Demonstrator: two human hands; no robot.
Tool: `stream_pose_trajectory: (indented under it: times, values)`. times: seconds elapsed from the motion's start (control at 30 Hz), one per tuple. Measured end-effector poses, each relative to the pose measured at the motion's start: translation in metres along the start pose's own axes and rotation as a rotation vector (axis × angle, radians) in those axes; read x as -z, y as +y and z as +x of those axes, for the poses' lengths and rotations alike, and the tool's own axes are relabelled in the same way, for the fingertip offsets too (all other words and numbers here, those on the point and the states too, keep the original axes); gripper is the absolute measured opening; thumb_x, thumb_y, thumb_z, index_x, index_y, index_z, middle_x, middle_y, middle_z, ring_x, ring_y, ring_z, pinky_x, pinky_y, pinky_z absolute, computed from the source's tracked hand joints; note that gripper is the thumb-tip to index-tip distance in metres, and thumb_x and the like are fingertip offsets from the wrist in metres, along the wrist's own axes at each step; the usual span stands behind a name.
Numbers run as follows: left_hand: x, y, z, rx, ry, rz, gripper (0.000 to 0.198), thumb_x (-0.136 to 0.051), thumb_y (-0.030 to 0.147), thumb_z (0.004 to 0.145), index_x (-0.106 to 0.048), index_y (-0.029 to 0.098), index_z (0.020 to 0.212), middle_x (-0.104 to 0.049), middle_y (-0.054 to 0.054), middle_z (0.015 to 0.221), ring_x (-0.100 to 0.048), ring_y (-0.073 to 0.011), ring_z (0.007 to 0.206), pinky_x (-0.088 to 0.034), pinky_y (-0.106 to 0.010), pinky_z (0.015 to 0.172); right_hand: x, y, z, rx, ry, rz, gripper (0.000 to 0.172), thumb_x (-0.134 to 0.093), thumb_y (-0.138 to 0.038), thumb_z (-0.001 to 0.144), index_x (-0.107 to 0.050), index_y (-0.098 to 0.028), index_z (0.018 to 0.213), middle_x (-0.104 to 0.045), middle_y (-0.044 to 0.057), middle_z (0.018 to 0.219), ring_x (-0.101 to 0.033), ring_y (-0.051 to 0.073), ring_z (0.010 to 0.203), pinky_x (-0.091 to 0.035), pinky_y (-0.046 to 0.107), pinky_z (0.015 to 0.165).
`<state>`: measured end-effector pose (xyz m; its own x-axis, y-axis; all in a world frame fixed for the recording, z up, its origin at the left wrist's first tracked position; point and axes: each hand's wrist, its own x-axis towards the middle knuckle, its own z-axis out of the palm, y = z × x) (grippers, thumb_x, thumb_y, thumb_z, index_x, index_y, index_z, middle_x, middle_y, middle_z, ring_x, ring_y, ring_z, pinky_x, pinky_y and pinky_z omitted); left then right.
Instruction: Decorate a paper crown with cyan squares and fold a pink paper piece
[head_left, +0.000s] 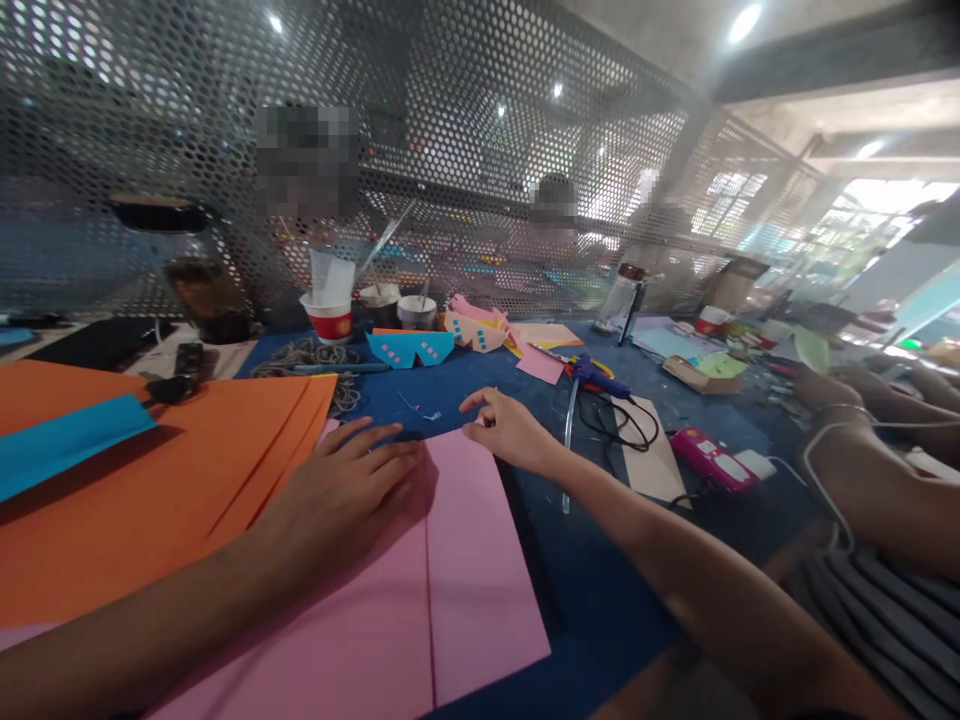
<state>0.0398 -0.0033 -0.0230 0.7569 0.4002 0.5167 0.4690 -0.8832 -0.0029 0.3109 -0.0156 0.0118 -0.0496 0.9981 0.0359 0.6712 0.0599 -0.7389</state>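
My left hand lies flat on pink paper, fingers stretched toward the far edge. A straight vertical line, a fold or a sheet edge, runs through the paper just right of that hand. My right hand is at the paper's far right corner, its fingers loosely bent and apart, with nothing visible in them. Whether its fingertips touch the paper, I cannot tell. Beyond the hands stand a blue paper mask and a peach paper mask, both with small coloured squares. To the left lie orange sheets.
A blue paper strip rests on the orange sheets. Right of my hand are a blue glue gun with black cord, a clear glue stick and a magenta power strip. A red-and-white cup stands behind. Another person's arm is at right.
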Motion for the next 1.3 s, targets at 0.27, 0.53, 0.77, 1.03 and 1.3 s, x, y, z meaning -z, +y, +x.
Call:
stream_pose_trajectory:
  times: [0.27, 0.53, 0.77, 1.03, 1.3]
  values:
    - [0.002, 0.001, 0.003, -0.051, -0.048, -0.012, 0.035, -0.050, 0.028, 0.110, -0.078, 0.022, 0.131, -0.083, -0.007, 0.134, -0.076, -0.0302, 0.124, -0.050, -0.052, 0.113, 0.002, 0.002, 0.002, -0.019, 0.058, -0.024, 0.027, -0.070, -0.028, 0.098, -0.068, -0.019, 0.124, -0.059, -0.009, 0.069, -0.059, 0.016, 0.071, -0.040, 0.028, 0.071]
    - [0.001, 0.011, 0.006, 0.005, -0.018, 0.033, 0.037, -0.047, 0.035, 0.114, -0.080, 0.021, 0.124, -0.085, -0.008, 0.128, -0.074, -0.0338, 0.127, -0.048, -0.054, 0.113, 0.009, -0.003, -0.017, 0.102, -0.095, -0.110, 0.048, -0.067, -0.029, 0.102, -0.071, -0.035, 0.149, -0.081, 0.001, 0.123, -0.072, 0.021, 0.101, -0.052, 0.034, 0.095]
    - [-0.006, 0.011, 0.005, -0.010, 0.013, 0.042, 0.041, -0.042, 0.036, 0.116, -0.079, 0.020, 0.123, -0.084, -0.011, 0.126, -0.075, -0.0340, 0.124, -0.049, -0.056, 0.112, -0.001, -0.004, -0.045, 0.054, -0.042, -0.066, 0.040, -0.060, -0.015, 0.100, -0.084, -0.031, 0.127, -0.085, 0.000, 0.118, -0.075, 0.019, 0.096, -0.053, 0.032, 0.092]
    - [-0.005, 0.012, 0.005, 0.005, 0.015, 0.031, 0.036, -0.047, 0.037, 0.114, -0.078, 0.022, 0.123, -0.084, -0.010, 0.126, -0.075, -0.0354, 0.124, -0.049, -0.058, 0.112, -0.006, -0.008, -0.047, 0.065, -0.045, -0.100, 0.041, -0.057, -0.008, 0.097, -0.086, -0.030, 0.115, -0.085, -0.003, 0.103, -0.071, 0.015, 0.079, -0.048, 0.027, 0.082]
    - [-0.003, 0.011, 0.005, -0.027, -0.001, 0.071, 0.038, -0.044, 0.036, 0.115, -0.078, 0.021, 0.126, -0.084, -0.011, 0.126, -0.075, -0.0366, 0.123, -0.049, -0.057, 0.110, -0.005, -0.008, -0.048, 0.051, -0.038, -0.100, 0.037, -0.058, -0.006, 0.096, -0.086, -0.027, 0.110, -0.079, -0.002, 0.087, -0.063, 0.014, 0.071, -0.042, 0.026, 0.075]
